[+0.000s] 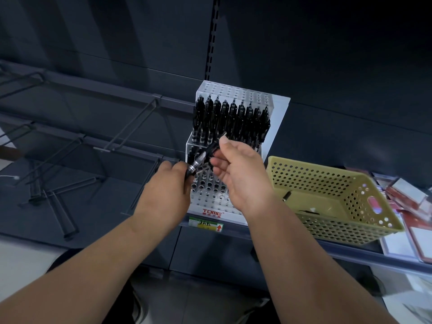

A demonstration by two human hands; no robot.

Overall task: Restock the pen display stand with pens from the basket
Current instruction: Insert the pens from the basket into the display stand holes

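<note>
Left hand: gripping pen low end
Right hand: pinching its top, fingers curling
Basket: sitting beside stand

Lighting is dim overall. The dark back panel fades to near black toward the upper corners. Brightest surfaces are the white pen stand, the yellow basket, the left hand and the right hand, softly lit from above and in front. Shadows are faint. The pen shows a small glint on its metal band. The centre is sharp and the stand lettering is legible. Shelf rails bow toward the left edge. The basket's right end and the boxes beside it are smeared by blur.
</note>
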